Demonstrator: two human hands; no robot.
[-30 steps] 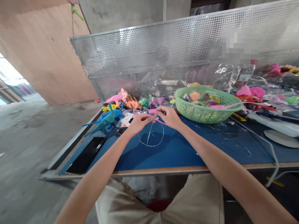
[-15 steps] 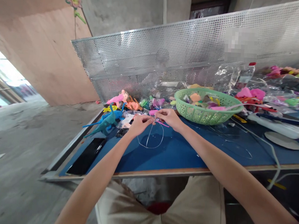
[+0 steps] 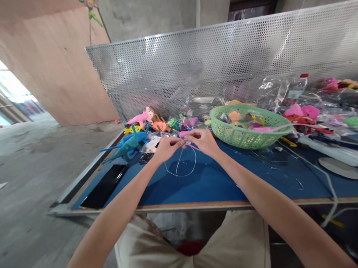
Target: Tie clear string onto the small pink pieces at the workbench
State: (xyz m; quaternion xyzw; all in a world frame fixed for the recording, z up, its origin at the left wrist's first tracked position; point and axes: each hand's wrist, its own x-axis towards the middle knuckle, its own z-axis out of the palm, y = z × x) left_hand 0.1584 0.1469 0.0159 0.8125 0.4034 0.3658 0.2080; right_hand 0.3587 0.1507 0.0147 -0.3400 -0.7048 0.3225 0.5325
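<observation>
Here both hands meet over the blue table (image 3: 224,182), close together near its far middle. The left hand (image 3: 165,148) has its thumb and forefinger pressed together on a thin pale cord (image 3: 179,175); the right hand (image 3: 203,140) pinches the same cord just beside it, fingertips almost touching those of the left. Below the two pinches the cord hangs in a loose loop whose bottom lies on the table top. A slim pink strip (image 3: 195,148) sticks out under the right hand; whether the fingers grip it I cannot tell.

A green plastic basket (image 3: 241,138) stands just to the right of the right hand, holding small coloured pieces. To the left of the left hand lie blue dinosaur toys (image 3: 127,144), with a pink toy animal (image 3: 140,117) behind them. A flat black slab (image 3: 102,187) rests at the table's near left corner. A perforated metal panel (image 3: 231,60) stands along the far edge.
</observation>
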